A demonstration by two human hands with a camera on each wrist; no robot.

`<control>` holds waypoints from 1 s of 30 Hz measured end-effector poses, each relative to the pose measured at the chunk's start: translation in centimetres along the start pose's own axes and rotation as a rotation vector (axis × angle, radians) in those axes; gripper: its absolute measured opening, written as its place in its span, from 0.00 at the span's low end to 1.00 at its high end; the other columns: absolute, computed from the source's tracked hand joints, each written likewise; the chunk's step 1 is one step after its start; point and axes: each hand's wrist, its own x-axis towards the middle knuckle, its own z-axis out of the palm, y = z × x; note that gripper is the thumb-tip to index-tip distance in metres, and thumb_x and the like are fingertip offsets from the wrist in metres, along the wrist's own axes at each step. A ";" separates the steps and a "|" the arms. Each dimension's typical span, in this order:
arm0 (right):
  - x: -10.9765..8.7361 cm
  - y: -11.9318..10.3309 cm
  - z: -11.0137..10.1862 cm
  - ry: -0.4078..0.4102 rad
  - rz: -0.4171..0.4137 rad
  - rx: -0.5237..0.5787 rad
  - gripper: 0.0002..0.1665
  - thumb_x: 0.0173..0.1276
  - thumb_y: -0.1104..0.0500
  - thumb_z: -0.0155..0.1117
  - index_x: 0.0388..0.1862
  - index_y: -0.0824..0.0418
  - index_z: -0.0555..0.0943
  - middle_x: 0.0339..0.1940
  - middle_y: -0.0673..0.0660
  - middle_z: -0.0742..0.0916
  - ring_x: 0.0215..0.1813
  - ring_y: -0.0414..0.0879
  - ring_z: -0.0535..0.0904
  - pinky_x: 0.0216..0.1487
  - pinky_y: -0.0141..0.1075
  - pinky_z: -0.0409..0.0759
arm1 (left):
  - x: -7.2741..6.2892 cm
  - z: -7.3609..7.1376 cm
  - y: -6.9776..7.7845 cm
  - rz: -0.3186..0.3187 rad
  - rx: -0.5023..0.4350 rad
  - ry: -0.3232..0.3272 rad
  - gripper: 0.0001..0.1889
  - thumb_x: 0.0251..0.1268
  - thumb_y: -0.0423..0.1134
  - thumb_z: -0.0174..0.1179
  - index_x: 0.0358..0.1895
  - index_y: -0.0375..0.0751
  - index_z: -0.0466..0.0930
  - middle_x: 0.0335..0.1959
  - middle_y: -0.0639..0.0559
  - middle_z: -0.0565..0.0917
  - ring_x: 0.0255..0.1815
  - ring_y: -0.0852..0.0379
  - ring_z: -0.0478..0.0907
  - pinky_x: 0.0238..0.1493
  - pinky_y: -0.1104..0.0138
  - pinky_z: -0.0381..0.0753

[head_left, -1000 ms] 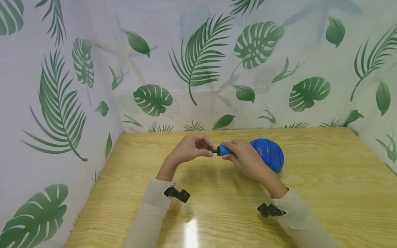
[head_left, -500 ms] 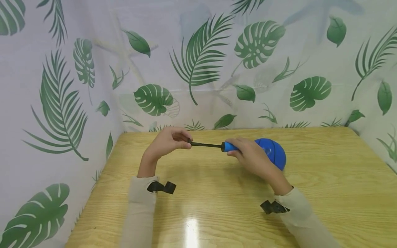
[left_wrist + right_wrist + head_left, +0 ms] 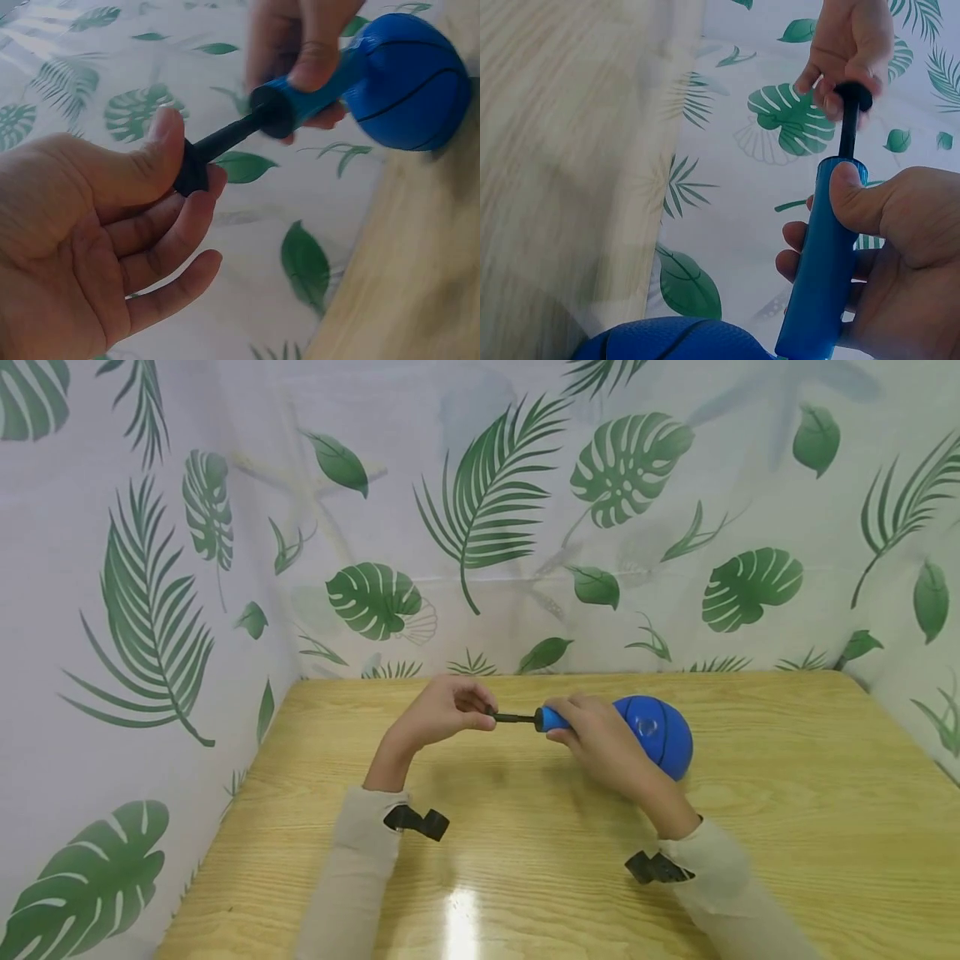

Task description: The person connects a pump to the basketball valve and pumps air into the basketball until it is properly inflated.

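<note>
A hand pump (image 3: pixel 817 270) with a blue barrel and a black plunger lies nearly level above the table. My right hand (image 3: pixel 603 743) grips the barrel, fingers wrapped round it and thumb along its side. With thumb and fingertips my left hand (image 3: pixel 438 714) pinches the black handle (image 3: pixel 193 169) at the plunger's end. Part of the black rod (image 3: pixel 232 139) shows between handle and barrel. Just past the pump's far end is a blue ball (image 3: pixel 663 739) with black lines, like a small basketball, partly behind my right hand. Whether pump and ball are joined is hidden in the head view.
The wood-grain table (image 3: pixel 787 793) runs under both arms. A white sheet with green leaf prints (image 3: pixel 517 527) hangs behind the table and along its sides. Black straps (image 3: pixel 416 820) sit on both wrists.
My left hand drew the plunger far out to the left, then came back right, so less rod shows now than half a second ago. The right hand and ball barely shifted.
</note>
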 end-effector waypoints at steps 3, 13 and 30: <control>0.0 -0.4 0.4 0.006 -0.009 -0.023 0.21 0.72 0.59 0.67 0.60 0.66 0.81 0.40 0.59 0.85 0.40 0.50 0.79 0.42 0.46 0.80 | 0.6 1.3 -0.1 0.023 0.009 -0.013 0.07 0.64 0.28 0.69 0.43 0.32 0.84 0.40 0.40 0.86 0.38 0.58 0.85 0.44 0.66 0.85; -0.1 -0.5 0.8 0.004 0.002 -0.065 0.22 0.73 0.57 0.66 0.61 0.66 0.80 0.41 0.59 0.85 0.41 0.51 0.80 0.47 0.49 0.80 | 1.3 3.0 -0.4 0.024 0.027 -0.006 0.08 0.66 0.32 0.68 0.46 0.34 0.84 0.42 0.41 0.86 0.36 0.59 0.85 0.41 0.68 0.84; -0.2 0.5 -1.1 0.015 0.046 -0.037 0.23 0.75 0.56 0.64 0.64 0.64 0.79 0.49 0.62 0.87 0.49 0.57 0.85 0.49 0.52 0.84 | -1.4 -2.5 0.5 -0.040 0.049 0.093 0.11 0.66 0.33 0.69 0.49 0.34 0.85 0.44 0.42 0.87 0.43 0.52 0.85 0.51 0.59 0.85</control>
